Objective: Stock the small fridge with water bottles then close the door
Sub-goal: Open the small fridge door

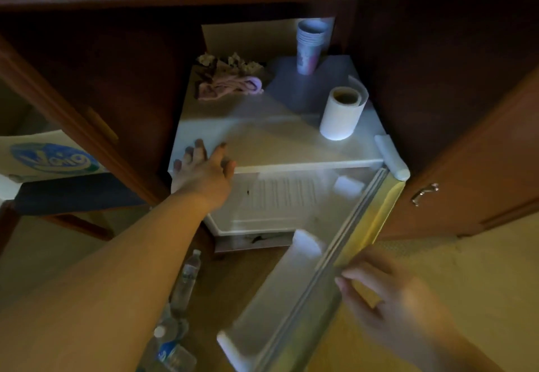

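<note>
Head view: small fridge (280,150) tucked in a cabinet, door (294,293) swung wide open. Left hand (204,173) spread flat on the fridge top, gripping nothing. Right hand (390,310) blurry – fingers curled on the door's outer edge. Water bottles (180,307) down on the floor (none visibly inside). Could clip those bottles if shut now – way too early anyway.

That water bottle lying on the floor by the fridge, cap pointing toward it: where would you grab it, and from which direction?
Grip the water bottle around its middle, coming down from above. It lies on its side on the floor with its cap toward the fridge, so the round body is exposed on top, and fingers can likely wrap across it there more surely than around the narrow neck.
</note>
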Available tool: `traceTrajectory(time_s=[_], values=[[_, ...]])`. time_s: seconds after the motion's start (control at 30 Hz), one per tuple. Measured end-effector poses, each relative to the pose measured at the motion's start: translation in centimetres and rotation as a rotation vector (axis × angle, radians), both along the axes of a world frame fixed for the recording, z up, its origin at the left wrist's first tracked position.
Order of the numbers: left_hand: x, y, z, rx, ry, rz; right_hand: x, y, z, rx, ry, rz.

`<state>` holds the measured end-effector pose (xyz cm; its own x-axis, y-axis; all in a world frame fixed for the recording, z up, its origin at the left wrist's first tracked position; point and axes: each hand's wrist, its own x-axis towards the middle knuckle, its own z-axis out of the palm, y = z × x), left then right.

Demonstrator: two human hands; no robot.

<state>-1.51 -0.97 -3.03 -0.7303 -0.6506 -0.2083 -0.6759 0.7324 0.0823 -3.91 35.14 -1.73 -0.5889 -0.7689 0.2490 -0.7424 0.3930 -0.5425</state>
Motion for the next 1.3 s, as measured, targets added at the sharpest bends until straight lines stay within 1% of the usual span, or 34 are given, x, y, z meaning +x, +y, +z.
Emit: traceTrajectory(time_s=[0.07, 0.2, 0.23, 0.3, 0.43, 0.57, 0.7, 0.87, 1.1, 1.3], values=[[0.3, 0.6, -0.3, -0.022, -0.048, -0.013, 0.3, 0.6, 0.6, -0.016, -0.016, -0.163], [1.1, 3.1, -0.7, -0.101, 0.035, -0.103, 0.2, 0.2, 0.7, 0.207, -0.172, -0.438], [1.2, 3.9, -0.9, -0.109, 0.045, -0.135, 0.0, -0.1, 0.7, 0.250, -0.208, -0.476], [0.9, 5.6, -1.2, -0.107, 0.038, -0.177, -0.5, -0.4, 0.6, 0.337, -0.214, -0.536], [0.1, 7.8, -2.2, -0.102, 0.011, -0.145, -1.2, 0.1, -0.1, 0.488, -0.197, -0.643], [0.1, 8.2, -3.3, -0.162, 0.089, -0.112, -1.7, 1.4, -1.1, 0.624, -0.156, -0.663], [0.0, 8.5, -3.6, -0.168, 0.087, -0.104, -3.5, 3.2, -2.1, 0.707, -0.078, -0.643], [-0.1, 8.8, -3.5, -0.161, 0.073, -0.096, -5.8, 4.4, -2.1, 0.748, -0.028, -0.654], [-0.3, 9.1, -2.8, -0.132, 0.075, -0.091, -8.1, 6.4, -1.7, 0.811, -0.002, -0.546], [-0.4, 8.6, -2.3, -0.090, 0.038, -0.093, -8.4, 6.7, -1.8, 0.836, 0.012, -0.522]])
